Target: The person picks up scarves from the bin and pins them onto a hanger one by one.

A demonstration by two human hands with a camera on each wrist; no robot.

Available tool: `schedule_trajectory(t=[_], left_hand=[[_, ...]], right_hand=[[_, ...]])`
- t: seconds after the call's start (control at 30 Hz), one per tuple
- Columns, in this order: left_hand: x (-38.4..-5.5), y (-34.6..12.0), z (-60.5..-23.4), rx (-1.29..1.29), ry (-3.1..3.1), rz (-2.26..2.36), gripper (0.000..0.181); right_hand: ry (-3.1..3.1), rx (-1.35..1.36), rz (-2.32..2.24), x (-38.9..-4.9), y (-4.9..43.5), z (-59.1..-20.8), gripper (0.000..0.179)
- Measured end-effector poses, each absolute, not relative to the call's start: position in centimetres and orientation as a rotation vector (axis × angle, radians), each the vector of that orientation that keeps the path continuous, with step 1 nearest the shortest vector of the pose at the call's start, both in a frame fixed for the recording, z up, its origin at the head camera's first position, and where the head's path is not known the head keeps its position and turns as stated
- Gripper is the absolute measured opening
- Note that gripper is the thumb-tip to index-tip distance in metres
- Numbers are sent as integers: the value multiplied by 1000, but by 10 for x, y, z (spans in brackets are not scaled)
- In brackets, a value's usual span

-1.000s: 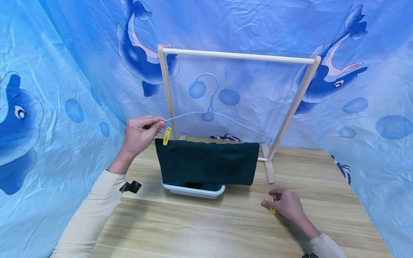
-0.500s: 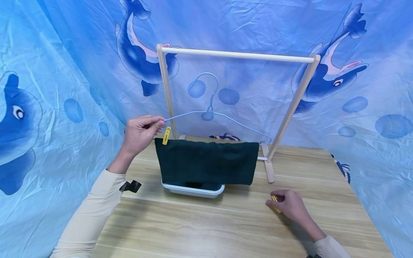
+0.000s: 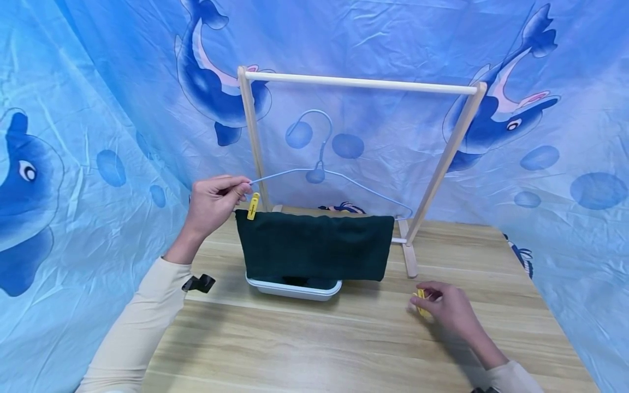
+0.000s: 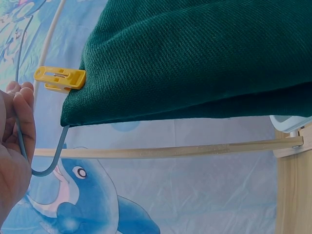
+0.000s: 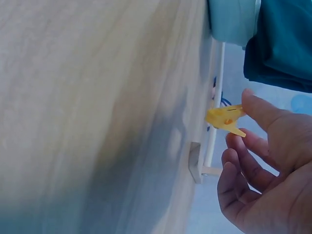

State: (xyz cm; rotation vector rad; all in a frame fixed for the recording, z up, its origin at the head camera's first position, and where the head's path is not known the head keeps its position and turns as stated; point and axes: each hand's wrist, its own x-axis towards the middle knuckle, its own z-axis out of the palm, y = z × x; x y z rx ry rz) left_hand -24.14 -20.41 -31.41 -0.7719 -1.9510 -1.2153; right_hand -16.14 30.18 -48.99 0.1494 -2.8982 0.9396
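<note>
My left hand (image 3: 216, 204) grips the left shoulder of a light blue wire hanger (image 3: 295, 170), holding it up by that end. A dark green cloth (image 3: 316, 245) is draped over the hanger's lower bar. One yellow clothespin (image 3: 253, 206) clips the cloth's top left corner; in the left wrist view this clothespin (image 4: 61, 78) sits close to my fingertips. My right hand (image 3: 449, 308), low over the table to the right of the cloth, pinches a second yellow clothespin (image 5: 226, 118) by its handle ends between thumb and index finger. The cloth hides the hanger's lower bar.
A wooden rack (image 3: 358, 83) with a white top bar stands behind the hanger. Under the cloth sits a white basin (image 3: 295, 292), partly covered. All this is on a wood-grain table (image 3: 295, 349), with a blue dolphin-print curtain (image 3: 393, 43) around it.
My right hand has shifted slightly right and turned the clothespin between its fingers. The left hand, hanger and cloth keep their places.
</note>
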Motion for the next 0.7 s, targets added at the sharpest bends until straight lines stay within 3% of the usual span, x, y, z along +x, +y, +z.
schedule_trajectory(t=[0.7], left_hand=[[-244,-206,-315,-785,-1939,-1229,9]], right_hand=[[-2701,290,956,-159,309,-428,37]])
